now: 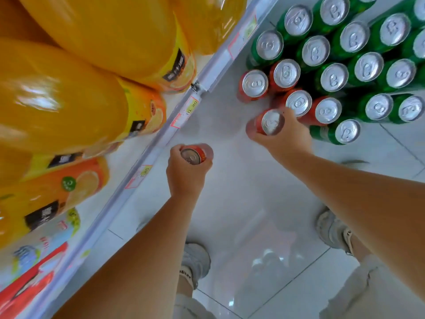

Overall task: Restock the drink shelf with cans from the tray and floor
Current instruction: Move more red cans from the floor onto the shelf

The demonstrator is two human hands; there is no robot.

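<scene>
Two red cans are in hand, one per hand, as I read the head view. At far left, large orange juice bottles (69, 107) fill the drink shelf (128, 157), blurred and close to the lens. The shelf's clear front rail (161, 134) runs diagonally beside them and carries pale price tags (192, 107); I cannot read the print.

Just right of the rail, the left hand (186, 178) grips the first red can (194, 155) upright, fingers wrapped round its body, silver top showing. It is held above the white tiled floor (241, 199), near the rail but apart from it.

Further right, the right hand (289, 139) holds the second red can (271, 123) the same way, fingers curled round its side, touching or nearly touching the stock group.

That group stands to the far right: four loose red cans (255, 85) on its left edge, and many green cans (368, 67) packed in rows behind and to their right. I cannot tell whether a tray lies under them.

Near the bottom, two pale shoes (197, 261) stand on the tiles.
</scene>
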